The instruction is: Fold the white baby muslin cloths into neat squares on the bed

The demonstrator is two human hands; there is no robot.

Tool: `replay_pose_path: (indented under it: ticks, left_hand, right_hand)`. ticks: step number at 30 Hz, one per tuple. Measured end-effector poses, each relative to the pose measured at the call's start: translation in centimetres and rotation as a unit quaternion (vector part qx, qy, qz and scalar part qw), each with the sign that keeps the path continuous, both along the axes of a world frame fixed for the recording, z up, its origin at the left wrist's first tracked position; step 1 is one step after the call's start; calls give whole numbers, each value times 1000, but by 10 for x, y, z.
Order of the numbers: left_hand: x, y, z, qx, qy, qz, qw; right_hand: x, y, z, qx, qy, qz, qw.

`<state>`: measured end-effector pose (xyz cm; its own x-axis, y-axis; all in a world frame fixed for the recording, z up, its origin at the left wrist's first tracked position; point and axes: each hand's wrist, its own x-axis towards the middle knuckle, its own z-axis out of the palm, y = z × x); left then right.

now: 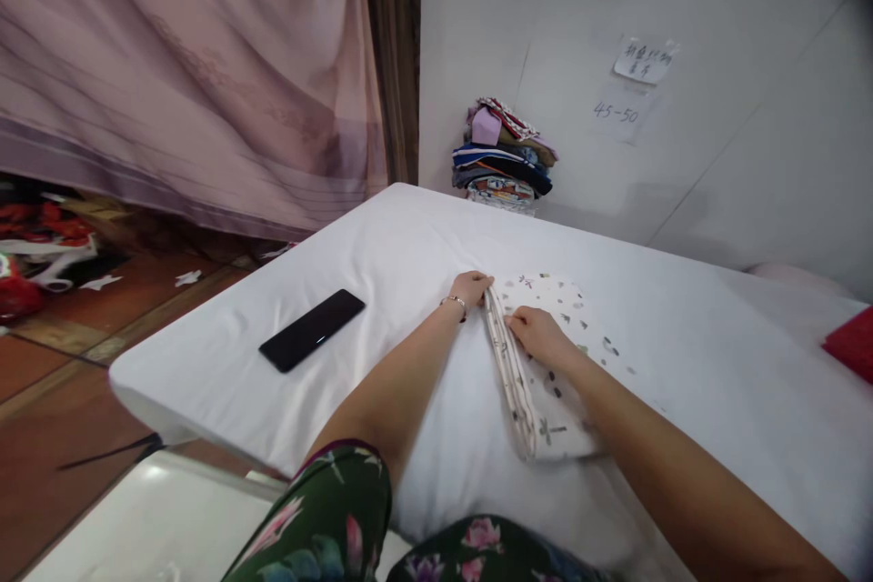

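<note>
A white cloth (pixel 556 414) printed with small dark and green motifs lies folded in several layers on the white-covered table. Its layered edge faces left and runs from the far end toward me. At the far left corner, my left hand (pixel 472 287) pinches that edge, a bracelet on its wrist. Closer to me, my right hand (pixel 536 334) is closed on the cloth just right of the layered edge, its fingertips curled at the fabric. Part of the cloth is hidden under my right hand and forearm.
A black phone (pixel 312 330) lies on the white table cover (pixel 396 236) at left. Folded clothes (pixel 505 155) are stacked against the wall at the back. Something red (pixel 852 344) is at the right edge; a pink curtain (pixel 205 64) hangs at left.
</note>
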<state>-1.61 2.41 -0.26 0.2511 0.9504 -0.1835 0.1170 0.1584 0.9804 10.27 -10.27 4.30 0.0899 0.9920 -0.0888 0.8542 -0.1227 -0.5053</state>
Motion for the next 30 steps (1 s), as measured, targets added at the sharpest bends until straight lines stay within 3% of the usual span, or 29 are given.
replay_pose_path:
  ticks: [6,16,30]
  left_hand:
    - [-1,-2,3,-6,-6,-4,1000]
    - [-1,-1,3,-6,-12,-7,1000]
    - [1,1,1,6,24,-7,1000]
  right_hand:
    - [-3,12,-2,14,-64,-19,998]
    - [0,16,-6,4,37,19,999]
    - [-10,10,-5,34,45,21,998]
